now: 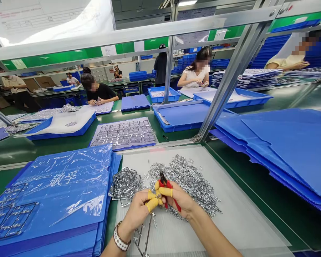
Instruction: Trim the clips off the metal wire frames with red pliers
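Observation:
My right hand (180,200), with yellow finger cots, is closed round red-handled nippers (165,184), their dark jaws pointing up and away. Beside it, my left hand (139,212), also in yellow finger cots, pinches a thin dark metal frame (149,233) that hangs below the fingers with small shiny parts on it. The fingertips of both hands meet at a small shiny piece (158,195), partly hidden. Just beyond them lies a large heap of small silvery parts (195,185). A tangled stack of metal frames (125,184) lies left of the heap.
A translucent sheet (230,214) covers the bench under the heap. Blue plastic sheets (77,185) are stacked at left, with metal frames (13,217) on top; more blue sheets (289,142) lie at right. A metal post (227,78) rises ahead. Other people work across the bench.

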`<state>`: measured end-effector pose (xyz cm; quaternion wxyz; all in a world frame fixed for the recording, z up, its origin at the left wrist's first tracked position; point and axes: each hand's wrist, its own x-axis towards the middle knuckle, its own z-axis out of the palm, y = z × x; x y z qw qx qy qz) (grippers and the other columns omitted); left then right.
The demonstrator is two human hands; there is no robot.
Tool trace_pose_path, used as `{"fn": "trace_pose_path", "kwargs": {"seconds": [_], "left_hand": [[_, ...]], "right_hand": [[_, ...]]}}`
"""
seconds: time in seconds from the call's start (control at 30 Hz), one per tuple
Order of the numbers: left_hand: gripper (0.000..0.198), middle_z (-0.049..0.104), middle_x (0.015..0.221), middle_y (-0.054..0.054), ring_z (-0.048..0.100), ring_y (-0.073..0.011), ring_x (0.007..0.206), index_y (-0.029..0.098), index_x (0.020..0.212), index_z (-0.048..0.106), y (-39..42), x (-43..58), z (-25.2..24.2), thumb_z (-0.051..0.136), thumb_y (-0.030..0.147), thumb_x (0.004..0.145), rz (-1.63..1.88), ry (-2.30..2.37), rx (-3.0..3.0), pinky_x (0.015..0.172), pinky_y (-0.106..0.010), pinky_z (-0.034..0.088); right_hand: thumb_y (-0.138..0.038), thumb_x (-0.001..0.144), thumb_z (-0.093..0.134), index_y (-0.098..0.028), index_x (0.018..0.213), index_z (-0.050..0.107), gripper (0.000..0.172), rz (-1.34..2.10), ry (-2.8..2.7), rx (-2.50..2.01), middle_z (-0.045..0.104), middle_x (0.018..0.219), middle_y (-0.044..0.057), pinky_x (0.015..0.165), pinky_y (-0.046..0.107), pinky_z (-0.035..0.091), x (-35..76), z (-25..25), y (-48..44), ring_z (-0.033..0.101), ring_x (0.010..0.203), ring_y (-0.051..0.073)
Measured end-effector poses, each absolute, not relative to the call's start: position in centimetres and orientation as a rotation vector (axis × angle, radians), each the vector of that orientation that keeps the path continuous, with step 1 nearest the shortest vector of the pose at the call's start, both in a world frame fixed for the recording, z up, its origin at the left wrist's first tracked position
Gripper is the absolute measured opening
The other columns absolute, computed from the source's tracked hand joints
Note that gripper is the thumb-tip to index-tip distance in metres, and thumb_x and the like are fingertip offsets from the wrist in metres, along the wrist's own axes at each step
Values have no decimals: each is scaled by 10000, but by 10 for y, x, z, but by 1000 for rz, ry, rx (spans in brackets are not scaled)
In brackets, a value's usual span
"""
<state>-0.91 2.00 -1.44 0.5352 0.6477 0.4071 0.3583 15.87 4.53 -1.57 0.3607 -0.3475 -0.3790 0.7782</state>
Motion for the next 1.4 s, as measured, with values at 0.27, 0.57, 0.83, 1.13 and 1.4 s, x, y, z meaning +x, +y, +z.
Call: {"fn": "trace_pose_path", "kwargs": {"seconds": [0.27,0.57,0.83,1.13,1.4], "left_hand": [[262,698,923,-83,590,-217,900,199,871,762,20,-8,-15,582,387,846,877,949,1509,847,-320,411],[312,493,577,3,345,-89,549,123,703,712,23,-11,-26,661,425,760,945,944,1119,536,-218,253],[309,480,639,1,368,-103,604,133,772,718,23,-13,-27,624,426,795,1027,1053,1245,572,-225,276],[301,581,735,-47,472,-156,715,175,775,729,23,-11,-25,536,382,875,1013,1137,1641,658,-258,354],[296,591,758,-54,498,-158,734,191,817,740,21,-10,-22,515,369,893,1017,1111,1695,680,-267,386]], "right_hand": [[-332,637,729,-187,842,569,298,1943,-940,-944,516,594,-53,525,229,366,155,-13,41,441,515,79],[-347,693,665,-191,875,579,254,1811,-1130,-1052,535,642,-42,529,233,327,158,-11,46,452,559,97],[-316,766,546,-231,912,625,187,1042,-2029,-1465,612,741,-13,597,268,366,187,2,31,529,664,154],[-303,787,539,-224,1046,625,284,869,-2088,-1466,663,952,42,731,308,451,190,6,22,613,826,193],[-285,795,529,-219,1053,625,283,828,-2146,-1469,662,961,50,760,328,462,193,3,23,614,876,211]]}}
